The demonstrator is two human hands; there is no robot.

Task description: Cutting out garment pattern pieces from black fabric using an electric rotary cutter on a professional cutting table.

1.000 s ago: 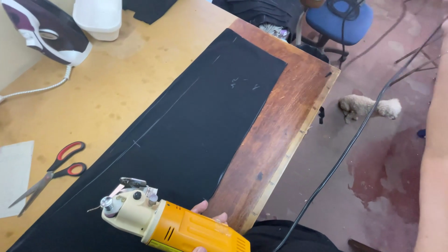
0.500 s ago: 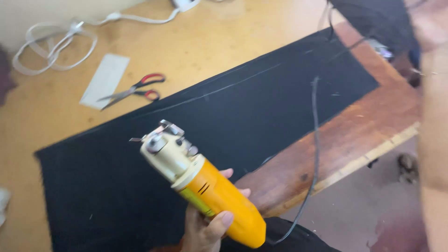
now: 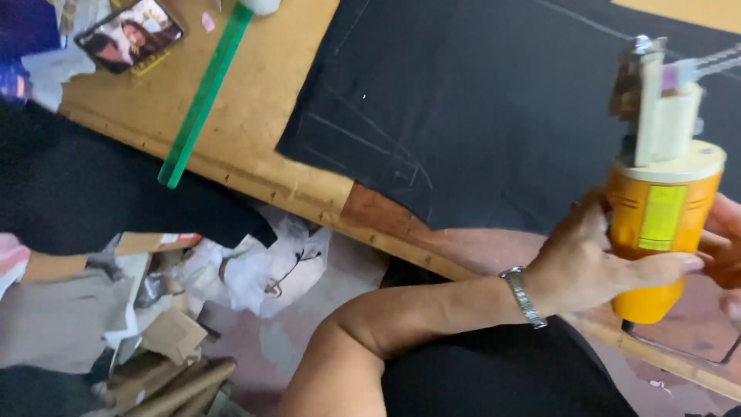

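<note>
A yellow and cream electric fabric cutter (image 3: 664,208) stands upright at the right of the head view, over the near edge of a wooden table (image 3: 255,116). My left hand (image 3: 594,259), a metal watch on its wrist, wraps the yellow body from the left. My right hand (image 3: 722,239) touches the same body from the right, mostly cut off by the frame edge. Black cloth (image 3: 494,108) with chalk lines lies flat on the table behind the cutter.
A green ruler (image 3: 204,96) lies across the table's left part, with a photo card (image 3: 131,31) near the corner. Another dark cloth (image 3: 85,193) hangs off the left side. Crumpled white bags (image 3: 255,262), cardboard and wooden scraps litter the floor below.
The view has swung left to the table's other end; scissors and cable are out of sight. The cutter now stands upright, and my left hand has joined the right on it.
</note>
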